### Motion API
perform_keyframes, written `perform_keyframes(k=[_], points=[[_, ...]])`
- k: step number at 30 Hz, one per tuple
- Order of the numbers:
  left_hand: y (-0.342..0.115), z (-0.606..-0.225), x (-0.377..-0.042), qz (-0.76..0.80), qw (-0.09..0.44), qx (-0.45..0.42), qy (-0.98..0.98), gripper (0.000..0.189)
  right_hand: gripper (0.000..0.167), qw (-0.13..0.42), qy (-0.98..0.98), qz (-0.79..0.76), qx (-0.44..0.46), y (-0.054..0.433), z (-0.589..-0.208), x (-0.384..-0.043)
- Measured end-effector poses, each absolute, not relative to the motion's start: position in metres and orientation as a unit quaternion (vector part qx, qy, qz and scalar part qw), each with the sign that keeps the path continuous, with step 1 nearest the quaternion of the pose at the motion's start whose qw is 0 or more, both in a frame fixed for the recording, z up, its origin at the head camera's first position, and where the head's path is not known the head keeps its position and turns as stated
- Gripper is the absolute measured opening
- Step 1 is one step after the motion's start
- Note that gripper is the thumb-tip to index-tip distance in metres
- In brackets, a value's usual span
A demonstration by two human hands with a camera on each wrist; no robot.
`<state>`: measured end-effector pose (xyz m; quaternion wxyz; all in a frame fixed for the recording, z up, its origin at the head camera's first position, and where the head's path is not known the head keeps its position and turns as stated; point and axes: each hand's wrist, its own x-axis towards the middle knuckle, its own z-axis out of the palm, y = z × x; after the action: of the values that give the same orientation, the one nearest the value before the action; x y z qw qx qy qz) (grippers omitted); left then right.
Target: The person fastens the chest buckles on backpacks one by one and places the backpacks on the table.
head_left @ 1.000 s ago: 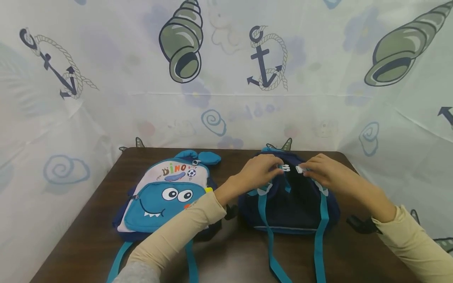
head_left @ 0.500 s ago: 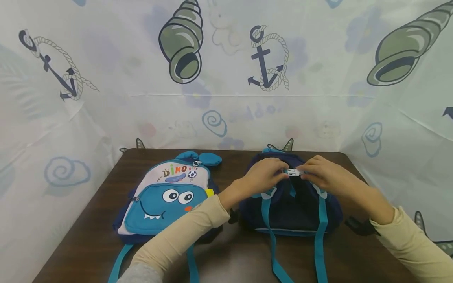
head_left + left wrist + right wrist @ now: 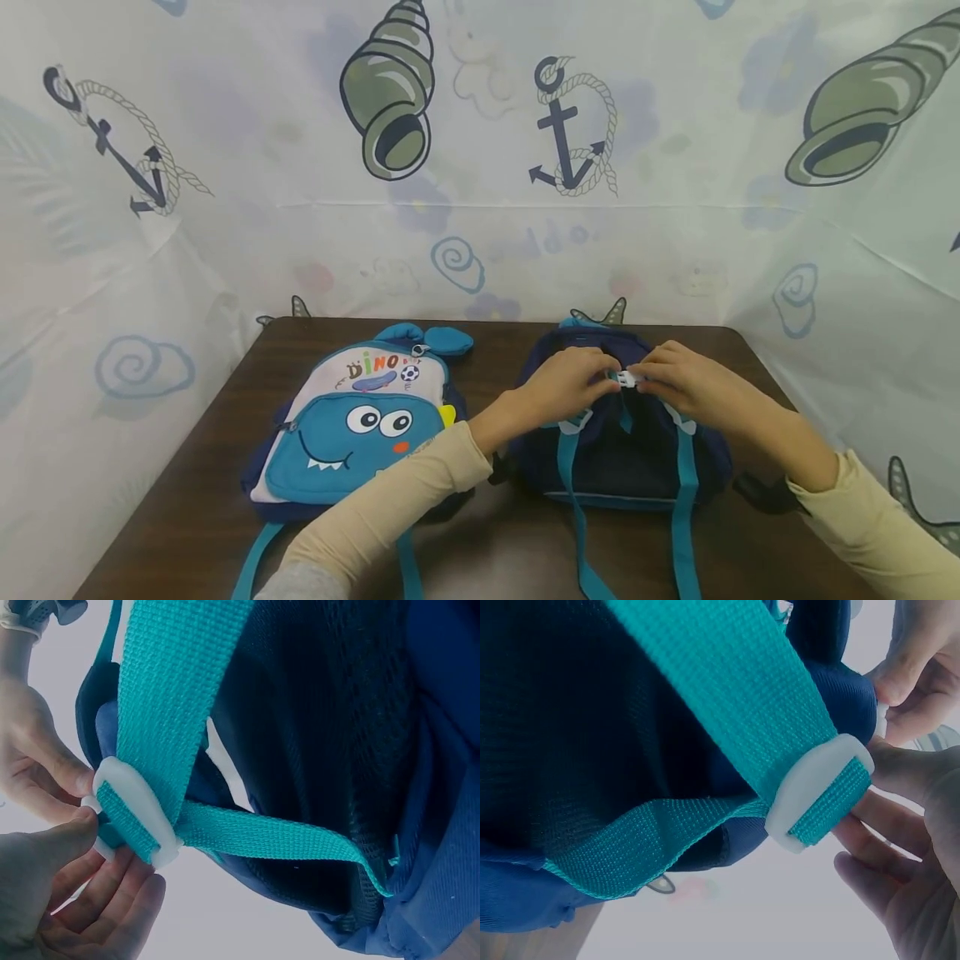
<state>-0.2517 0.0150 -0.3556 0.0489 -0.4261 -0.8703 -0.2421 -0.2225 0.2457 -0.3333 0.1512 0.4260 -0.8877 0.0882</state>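
A navy backpack [image 3: 615, 467] with teal straps lies with its back panel up on the right of the table in the head view. My left hand [image 3: 573, 382] and my right hand [image 3: 686, 383] meet above it, pinching a white side-release buckle [image 3: 625, 379] from either side. The buckle's halves sit together between my fingertips, which partly cover it. White strap adjusters [image 3: 135, 799] with teal webbing show beside my left hand in the left wrist view. Another white adjuster [image 3: 817, 791] hangs beside my right hand in the right wrist view, where the buckle is mostly hidden.
A second backpack [image 3: 348, 446], with a blue dinosaur face, lies to the left, partly under my left sleeve [image 3: 397, 487]. Both stand on a dark brown table [image 3: 495, 542]. Behind it hangs a white printed cloth [image 3: 495, 242].
One second ago the buckle's two white halves were apart, one in each hand. My hands have drawn together, and the halves are now joined. The dinosaur backpack has stayed in place.
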Motion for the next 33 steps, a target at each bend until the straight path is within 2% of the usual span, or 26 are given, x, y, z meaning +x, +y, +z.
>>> perform_keyframes(k=[9,18,22,26,30,33], points=[[0.017,-0.361,-0.250,-0.264,0.059,-0.435,-0.859,0.033,0.030,0.166,-0.868,0.111,0.454,0.249,-0.341,-0.225],[0.019,-0.367,-0.251,-0.281,0.056,-0.437,-0.853,0.048,0.036,0.174,-0.872,0.112,0.444,0.247,-0.345,-0.224],[0.014,-0.371,-0.252,-0.268,0.053,-0.431,-0.860,0.050,0.031,0.143,-0.891,0.112,0.416,0.244,-0.346,-0.225],[0.000,-0.376,-0.251,-0.255,0.038,-0.415,-0.872,0.052,0.029,0.084,-0.913,0.106,0.386,0.239,-0.347,-0.225],[-0.027,-0.376,-0.244,-0.257,0.019,-0.369,-0.893,0.052,0.037,0.040,-0.927,0.092,0.361,0.236,-0.345,-0.223],[-0.055,-0.372,-0.238,-0.256,0.011,-0.335,-0.907,0.053,0.047,0.031,-0.934,0.092,0.343,0.236,-0.341,-0.223]])
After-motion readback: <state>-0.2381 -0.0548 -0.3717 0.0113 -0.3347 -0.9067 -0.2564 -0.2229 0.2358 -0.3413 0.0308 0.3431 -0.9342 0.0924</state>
